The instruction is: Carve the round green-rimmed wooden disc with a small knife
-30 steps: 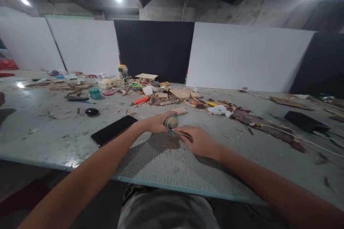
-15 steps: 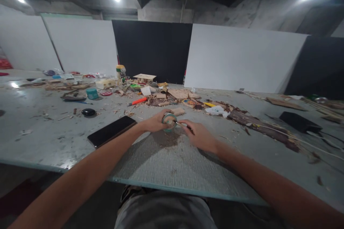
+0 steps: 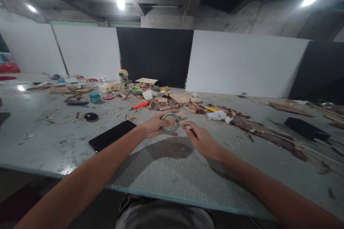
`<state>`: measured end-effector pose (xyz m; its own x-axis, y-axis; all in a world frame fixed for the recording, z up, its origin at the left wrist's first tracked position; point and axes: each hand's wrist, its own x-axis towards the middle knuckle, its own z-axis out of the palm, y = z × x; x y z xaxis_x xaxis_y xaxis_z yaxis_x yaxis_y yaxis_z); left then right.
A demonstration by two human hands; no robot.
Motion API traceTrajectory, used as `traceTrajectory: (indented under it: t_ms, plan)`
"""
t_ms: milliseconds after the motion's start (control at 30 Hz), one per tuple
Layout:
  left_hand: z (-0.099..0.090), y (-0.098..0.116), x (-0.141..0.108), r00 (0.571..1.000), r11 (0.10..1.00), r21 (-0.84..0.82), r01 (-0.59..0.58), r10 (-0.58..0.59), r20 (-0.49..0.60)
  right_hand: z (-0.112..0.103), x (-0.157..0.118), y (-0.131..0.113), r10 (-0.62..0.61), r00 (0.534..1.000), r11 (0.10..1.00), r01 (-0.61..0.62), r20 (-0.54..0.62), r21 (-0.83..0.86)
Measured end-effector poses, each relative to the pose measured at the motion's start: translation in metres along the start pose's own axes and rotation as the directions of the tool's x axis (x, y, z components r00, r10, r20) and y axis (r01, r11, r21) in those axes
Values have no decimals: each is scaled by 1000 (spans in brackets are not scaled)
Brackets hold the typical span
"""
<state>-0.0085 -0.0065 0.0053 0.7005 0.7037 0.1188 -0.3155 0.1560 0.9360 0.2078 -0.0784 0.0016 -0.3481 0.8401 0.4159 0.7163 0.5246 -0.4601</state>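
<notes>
A small round container with a teal rim (image 3: 170, 123) and pale brown contents is held above the table in my left hand (image 3: 155, 126), its open face turned toward me. My right hand (image 3: 200, 137) pinches a thin tool (image 3: 182, 125), whose tip reaches the container's right rim. What the tool is made of is too small to tell. A black phone (image 3: 111, 136) lies flat to the left, close to my left forearm.
A red-orange cutter (image 3: 141, 105), a black oval object (image 3: 90, 116), a teal jar (image 3: 94, 97) and a capped bottle (image 3: 123, 79) lie beyond. Wood scraps surround a bark strip (image 3: 266, 134) at right. The table's near edge (image 3: 161, 197) runs before my lap.
My left hand has raised the container and tilted its open face more toward me. The tool in my right hand has shifted from inside it to its right rim. The view has moved slightly.
</notes>
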Motion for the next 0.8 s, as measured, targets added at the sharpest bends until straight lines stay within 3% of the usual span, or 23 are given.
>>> traceTrajectory:
  t_ms: [233, 467, 700, 800]
  plan:
    - [6, 4, -2, 999, 997, 67, -50, 51, -8, 2, 1, 4, 17, 1000, 996, -18, -9, -88]
    - [12, 3, 2, 997, 999, -34, 41, -43, -70, -1, 0, 4, 20, 998, 986, -9, 65, -169]
    - [14, 9, 0, 999, 999, -38, 34, -34, 10, 0, -3, -1, -64, 998, 973, 58, -16, -223]
    - [14, 8, 2, 999, 999, -41, 13, -15, -50, -1, -5, -7, -74, 996, 980, 63, -51, -188]
